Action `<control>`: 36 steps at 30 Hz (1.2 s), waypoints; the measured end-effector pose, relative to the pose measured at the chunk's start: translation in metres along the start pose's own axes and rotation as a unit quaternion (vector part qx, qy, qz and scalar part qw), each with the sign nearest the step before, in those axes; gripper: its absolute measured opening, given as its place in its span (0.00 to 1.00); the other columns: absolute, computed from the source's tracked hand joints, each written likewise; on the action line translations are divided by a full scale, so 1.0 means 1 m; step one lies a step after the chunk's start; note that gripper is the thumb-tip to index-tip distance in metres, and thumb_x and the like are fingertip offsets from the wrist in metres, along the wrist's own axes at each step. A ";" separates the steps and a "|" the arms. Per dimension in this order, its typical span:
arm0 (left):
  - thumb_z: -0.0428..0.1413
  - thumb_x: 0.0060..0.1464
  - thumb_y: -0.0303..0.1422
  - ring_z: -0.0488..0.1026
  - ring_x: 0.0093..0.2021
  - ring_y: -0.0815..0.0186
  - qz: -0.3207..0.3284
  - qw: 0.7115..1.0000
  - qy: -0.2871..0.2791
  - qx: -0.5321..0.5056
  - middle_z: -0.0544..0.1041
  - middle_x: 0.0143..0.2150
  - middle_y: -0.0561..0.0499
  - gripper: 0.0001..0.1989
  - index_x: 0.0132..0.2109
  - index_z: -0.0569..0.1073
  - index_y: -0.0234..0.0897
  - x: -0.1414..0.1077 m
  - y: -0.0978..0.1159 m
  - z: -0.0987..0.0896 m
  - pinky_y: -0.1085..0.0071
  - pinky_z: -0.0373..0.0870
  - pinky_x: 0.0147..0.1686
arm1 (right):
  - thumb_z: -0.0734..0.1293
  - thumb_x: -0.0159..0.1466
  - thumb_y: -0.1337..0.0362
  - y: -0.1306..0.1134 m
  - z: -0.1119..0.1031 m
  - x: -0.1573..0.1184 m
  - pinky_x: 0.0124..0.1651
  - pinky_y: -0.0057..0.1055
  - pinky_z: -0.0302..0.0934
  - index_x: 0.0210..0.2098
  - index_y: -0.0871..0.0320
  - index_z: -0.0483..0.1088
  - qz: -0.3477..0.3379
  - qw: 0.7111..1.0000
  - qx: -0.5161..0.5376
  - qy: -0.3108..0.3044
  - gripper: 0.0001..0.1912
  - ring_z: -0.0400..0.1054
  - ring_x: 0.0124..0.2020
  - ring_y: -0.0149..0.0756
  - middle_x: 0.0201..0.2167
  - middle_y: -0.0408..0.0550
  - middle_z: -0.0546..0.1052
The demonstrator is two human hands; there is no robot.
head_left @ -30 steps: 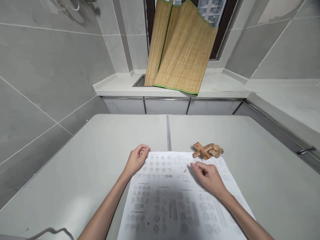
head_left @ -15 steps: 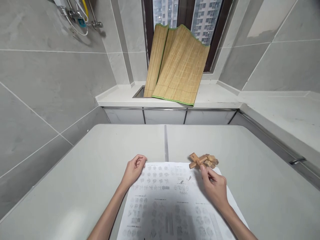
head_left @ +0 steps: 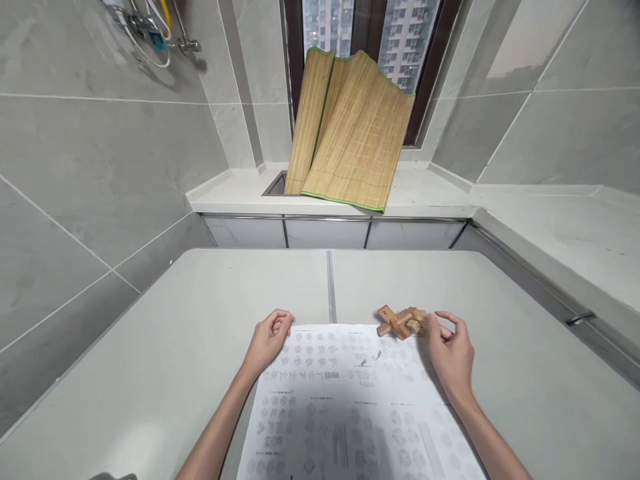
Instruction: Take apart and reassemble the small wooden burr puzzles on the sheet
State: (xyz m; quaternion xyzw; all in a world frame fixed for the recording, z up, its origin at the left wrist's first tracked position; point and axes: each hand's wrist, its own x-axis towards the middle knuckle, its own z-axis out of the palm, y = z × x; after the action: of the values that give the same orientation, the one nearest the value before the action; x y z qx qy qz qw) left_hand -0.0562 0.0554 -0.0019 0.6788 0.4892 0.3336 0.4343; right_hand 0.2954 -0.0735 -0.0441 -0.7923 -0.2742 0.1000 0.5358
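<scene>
My left hand (head_left: 271, 338) rests on the table at the upper left corner of a printed paper sheet (head_left: 300, 387). Its fingers are curled in, with nothing visible in them. A small cluster of wooden puzzle blocks (head_left: 401, 323) lies by the sheet's upper right corner; one piece bears the number 2. At the right end of that cluster, my right hand (head_left: 453, 353) has thumb and index finger pinched on a wooden block (head_left: 424, 325), whose end is hidden by the thumb. Rows of small diagrams are printed on the sheet.
The white table (head_left: 175, 360) has a seam (head_left: 331, 287) down its middle. Beyond it, a bamboo mat (head_left: 360, 133) leans over a sink (head_left: 275, 185) on the counter, before a window. A counter with a handle (head_left: 580, 319) runs along the right side.
My right hand has moved right, from the front of the wooden pieces to their right end. The view has shifted slightly. My left hand stays in place.
</scene>
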 end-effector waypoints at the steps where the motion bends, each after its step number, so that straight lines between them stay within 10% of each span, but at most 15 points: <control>1: 0.54 0.64 0.51 0.64 0.27 0.68 0.000 1.000 -0.002 0.002 0.70 0.27 0.55 0.21 0.40 0.75 0.37 0.000 0.000 0.000 0.74 0.59 0.28 | 0.67 0.67 0.42 0.001 0.000 0.001 0.38 0.33 0.61 0.50 0.56 0.72 0.002 1.000 -0.009 -0.011 0.25 0.68 0.26 0.39 0.22 0.41 0.77; 7: 0.53 0.65 0.51 0.63 0.27 0.68 -0.011 1.000 -0.008 0.010 0.71 0.28 0.54 0.20 0.41 0.75 0.38 -0.002 0.003 -0.001 0.73 0.59 0.29 | 0.67 0.67 0.41 0.004 0.002 0.003 0.34 0.32 0.59 0.41 0.56 0.75 0.022 0.998 -0.008 -0.058 0.24 0.67 0.25 0.37 0.22 0.41 0.76; 16: 0.52 0.66 0.50 0.62 0.26 0.68 -0.010 1.000 -0.003 0.013 0.70 0.27 0.55 0.20 0.41 0.75 0.37 -0.002 -0.001 -0.002 0.73 0.58 0.28 | 0.70 0.66 0.44 -0.014 -0.005 -0.002 0.22 0.26 0.55 0.45 0.52 0.67 0.025 0.956 0.294 -0.007 0.20 0.61 0.20 0.29 0.27 0.37 0.73; 22: 0.54 0.66 0.47 0.65 0.29 0.67 0.028 0.999 -0.024 0.034 0.72 0.29 0.53 0.17 0.42 0.76 0.37 -0.010 0.018 0.011 0.72 0.63 0.30 | 0.69 0.69 0.45 -0.055 0.001 -0.036 0.25 0.27 0.56 0.51 0.53 0.69 -0.001 0.925 0.302 -0.231 0.21 0.61 0.21 0.31 0.20 0.37 0.70; 26: 0.59 0.63 0.44 0.76 0.44 0.61 0.061 0.986 -0.124 -0.091 0.79 0.49 0.43 0.24 0.60 0.69 0.38 -0.022 0.028 0.043 0.66 0.73 0.46 | 0.66 0.71 0.42 -0.075 0.025 -0.077 0.25 0.29 0.56 0.52 0.54 0.66 0.050 0.864 0.328 -0.379 0.23 0.58 0.18 0.32 0.17 0.36 0.69; 30: 0.62 0.61 0.47 0.71 0.64 0.51 0.055 0.961 -0.215 -0.166 0.73 0.64 0.38 0.34 0.68 0.65 0.38 -0.031 0.028 0.061 0.56 0.65 0.64 | 0.66 0.70 0.39 -0.074 0.045 -0.107 0.21 0.27 0.52 0.48 0.53 0.65 0.064 0.836 0.316 -0.445 0.24 0.60 0.16 0.31 0.18 0.36 0.70; 36: 0.63 0.62 0.47 0.74 0.59 0.52 -0.006 0.952 -0.217 -0.215 0.77 0.58 0.40 0.32 0.67 0.67 0.39 -0.034 0.027 0.061 0.57 0.68 0.61 | 0.67 0.70 0.41 -0.060 0.049 -0.106 0.21 0.25 0.53 0.48 0.53 0.64 0.071 0.808 0.325 -0.486 0.22 0.67 0.20 0.31 0.27 0.40 0.76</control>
State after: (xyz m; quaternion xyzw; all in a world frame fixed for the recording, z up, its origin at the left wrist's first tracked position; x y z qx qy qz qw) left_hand -0.0031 0.0033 -0.0027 0.6222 0.3044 0.2729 0.6676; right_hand 0.1655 -0.0751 -0.0239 -0.4370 -0.3935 0.5932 0.5499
